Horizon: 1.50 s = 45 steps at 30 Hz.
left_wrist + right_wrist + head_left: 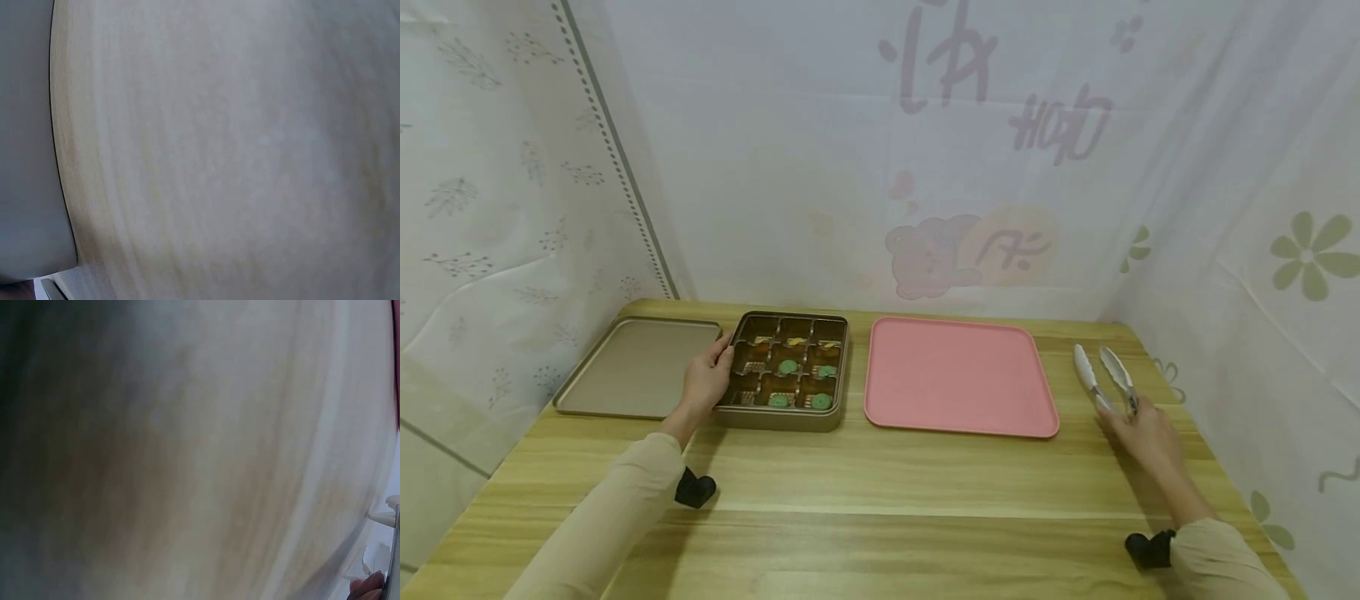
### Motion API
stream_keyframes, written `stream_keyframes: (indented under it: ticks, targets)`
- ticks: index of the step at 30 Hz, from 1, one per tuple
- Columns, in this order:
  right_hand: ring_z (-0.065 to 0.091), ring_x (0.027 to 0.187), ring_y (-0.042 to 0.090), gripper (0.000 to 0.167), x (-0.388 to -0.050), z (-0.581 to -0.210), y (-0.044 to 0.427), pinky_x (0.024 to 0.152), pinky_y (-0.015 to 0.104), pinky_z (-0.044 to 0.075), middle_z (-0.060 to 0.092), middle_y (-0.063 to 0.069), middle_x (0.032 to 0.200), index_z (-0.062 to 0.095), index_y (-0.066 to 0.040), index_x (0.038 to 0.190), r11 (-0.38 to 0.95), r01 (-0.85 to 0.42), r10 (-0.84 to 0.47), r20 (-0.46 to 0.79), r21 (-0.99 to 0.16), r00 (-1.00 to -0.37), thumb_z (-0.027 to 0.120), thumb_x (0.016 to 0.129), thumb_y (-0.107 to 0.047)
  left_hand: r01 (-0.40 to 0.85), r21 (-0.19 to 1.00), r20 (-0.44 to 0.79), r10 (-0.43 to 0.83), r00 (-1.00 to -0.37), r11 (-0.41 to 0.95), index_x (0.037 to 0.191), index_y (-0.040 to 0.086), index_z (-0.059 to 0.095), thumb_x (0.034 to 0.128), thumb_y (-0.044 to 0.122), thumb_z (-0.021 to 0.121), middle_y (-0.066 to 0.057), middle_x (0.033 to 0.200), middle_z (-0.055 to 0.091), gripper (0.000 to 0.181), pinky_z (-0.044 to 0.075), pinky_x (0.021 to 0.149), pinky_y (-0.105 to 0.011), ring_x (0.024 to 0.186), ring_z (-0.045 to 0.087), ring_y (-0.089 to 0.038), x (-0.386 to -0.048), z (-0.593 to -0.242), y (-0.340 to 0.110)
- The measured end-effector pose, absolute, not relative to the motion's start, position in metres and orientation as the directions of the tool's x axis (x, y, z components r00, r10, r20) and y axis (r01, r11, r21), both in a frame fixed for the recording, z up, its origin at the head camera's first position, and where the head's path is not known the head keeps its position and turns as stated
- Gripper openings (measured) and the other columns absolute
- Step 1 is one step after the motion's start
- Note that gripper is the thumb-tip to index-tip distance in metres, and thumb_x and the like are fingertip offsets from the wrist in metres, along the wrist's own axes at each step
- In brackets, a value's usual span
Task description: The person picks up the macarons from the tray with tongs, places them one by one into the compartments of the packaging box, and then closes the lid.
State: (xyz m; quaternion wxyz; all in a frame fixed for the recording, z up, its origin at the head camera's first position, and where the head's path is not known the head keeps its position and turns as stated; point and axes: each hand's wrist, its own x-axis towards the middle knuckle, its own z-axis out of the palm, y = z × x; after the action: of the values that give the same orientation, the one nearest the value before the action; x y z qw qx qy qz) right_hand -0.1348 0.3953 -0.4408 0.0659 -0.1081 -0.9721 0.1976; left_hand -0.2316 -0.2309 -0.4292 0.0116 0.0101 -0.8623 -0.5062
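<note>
A gold metal tin point(782, 421) stands left of the middle of the table, with a brown divided insert point(775, 354) inside. Green round pieces point(787, 367) lie in several of its compartments, and small yellow bits point(796, 341) show in the back row. My left hand point(706, 379) holds the tin by its left side, thumb at the rim; its other fingers are mostly hidden. The tin's wall point(28, 156) fills the left edge of the left wrist view. At the right, my right hand point(1150, 435) grips metal tongs point(1084, 371) with pale tips, their arms spread apart.
A flat gold lid or tray point(632, 367) lies left of the tin. Between the tin and the tongs is a pink tray point(958, 379). The wooden table point(887, 500) meets patterned curtains point(775, 167) at the back and sides.
</note>
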Motion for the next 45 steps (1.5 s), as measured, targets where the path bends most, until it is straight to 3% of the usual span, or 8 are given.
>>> stream_keyframes:
  ticks: [10,14,21,25,31,37,40,45]
  targets:
    - [0.055,0.085,0.056,0.097,-0.136,-0.430,0.398,0.057,0.049,0.047,0.046,0.050,0.103,0.033,0.029,0.119,0.890,0.305,0.284,-0.112,-0.339,-0.952,0.047,0.089,-0.062,-0.015,0.887,-0.004,-0.026,-1.000,0.462,0.150,0.003,0.020,0.1048,0.023,0.029,-0.019,0.154,0.017,0.050,0.024,0.110,-0.052,0.141,0.016,-0.039,-0.231,-0.430,-0.231]
    - [0.056,0.079,0.050,0.104,-0.136,-0.423,0.397,0.054,0.045,0.045,0.046,0.049,0.104,0.029,0.029,0.121,0.905,0.333,0.289,-0.194,-0.264,-0.938,0.042,0.087,-0.069,-0.026,0.882,-0.010,-0.037,-0.999,0.470,0.150,0.004,0.021,0.1048,0.024,0.029,-0.020,0.153,0.019,0.050,0.024,0.110,-0.052,0.140,0.017,-0.040,-0.231,-0.430,-0.231]
    - [0.052,0.058,0.029,0.109,-0.133,-0.414,0.392,0.048,0.037,0.041,0.051,0.026,0.072,0.020,0.028,0.122,0.931,0.324,0.266,-0.294,-0.167,-0.918,0.046,0.084,-0.071,-0.007,0.885,0.005,-0.024,-1.000,0.465,0.150,0.004,0.020,0.1049,0.024,0.028,-0.021,0.154,0.016,0.050,0.023,0.110,-0.053,0.140,0.016,-0.040,-0.229,-0.431,-0.236]
    - [0.053,0.060,0.032,0.118,-0.132,-0.414,0.391,0.049,0.039,0.043,0.050,0.032,0.074,0.013,0.031,0.124,0.941,0.306,0.254,-0.293,-0.145,-0.922,0.050,0.081,-0.072,-0.011,0.881,0.002,-0.027,-1.000,0.473,0.150,0.004,0.021,0.1048,0.024,0.028,-0.021,0.153,0.018,0.050,0.024,0.110,-0.053,0.140,0.017,-0.040,-0.228,-0.431,-0.237]
    - [0.053,0.075,0.052,0.088,-0.132,-0.402,0.378,0.049,0.047,0.044,0.044,0.045,0.103,0.027,0.021,0.127,0.964,0.127,0.149,0.079,-0.235,-0.986,0.057,0.089,-0.053,-0.030,0.896,-0.018,-0.030,-0.999,0.444,0.150,0.006,0.023,0.1045,0.024,0.031,-0.020,0.153,0.021,0.049,0.023,0.110,-0.054,0.141,0.016,-0.040,-0.231,-0.428,-0.231]
    - [0.062,0.071,0.034,0.038,-0.156,-0.390,0.298,0.055,0.044,0.052,0.063,0.025,0.089,0.056,0.012,0.118,0.889,-0.307,-0.099,0.513,-0.339,-0.853,0.066,0.088,-0.008,-0.070,0.907,-0.069,-0.018,-0.997,0.414,0.151,0.008,0.020,0.1046,0.024,0.031,-0.019,0.154,0.019,0.050,0.024,0.111,-0.053,0.141,0.017,-0.039,-0.234,-0.427,-0.236]
    - [0.065,0.069,0.025,0.030,-0.165,-0.394,0.239,0.057,0.035,0.055,0.067,0.017,0.083,0.063,0.009,0.112,0.778,-0.487,-0.213,0.561,-0.397,-0.800,0.068,0.084,0.000,-0.095,0.917,-0.105,0.005,-0.994,0.388,0.151,0.008,0.020,0.1042,0.026,0.033,-0.020,0.153,0.023,0.052,0.029,0.109,-0.052,0.138,0.026,-0.040,-0.236,-0.425,-0.240]
    - [0.067,0.077,0.022,0.028,-0.158,-0.405,0.137,0.064,0.021,0.054,0.069,0.016,0.094,0.063,0.007,0.116,0.547,-0.516,-0.390,0.345,-0.659,-0.854,0.062,0.090,-0.003,-0.074,0.926,-0.098,0.048,-0.994,0.370,0.150,0.002,0.021,0.1035,0.031,0.034,-0.021,0.151,0.025,0.056,0.030,0.109,-0.047,0.137,0.029,-0.039,-0.234,-0.419,-0.256]
